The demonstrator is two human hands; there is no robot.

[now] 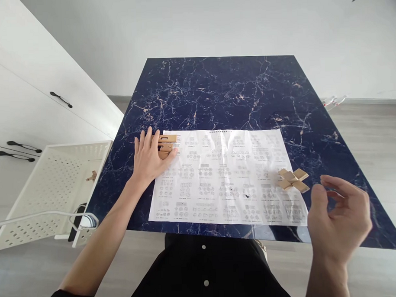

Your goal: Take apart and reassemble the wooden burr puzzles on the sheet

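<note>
My left hand (149, 156) lies over several wooden puzzle pieces (167, 147) at the left edge of a printed sheet (216, 200). Its fingers are stretched and slightly apart, and the thumb rests beside the pieces, which it partly hides. Two of the visible pieces have slots or notches cut in them. Off the sheet's right side, my right hand (341, 215) is raised with curled fingers and a gap between thumb and forefinger; nothing shows in it. Just left of that hand, an assembled cross-shaped wooden puzzle (293, 180) sits across the sheet's right edge, apart from the fingers.
The sheet, covered in small diagrams, lies creased on a dark blue marbled table (212, 91). To the left stands a white perforated bin (56, 171) with a small wooden piece (91, 176) at its side. White cabinets (29, 76) with black handles stand beyond.
</note>
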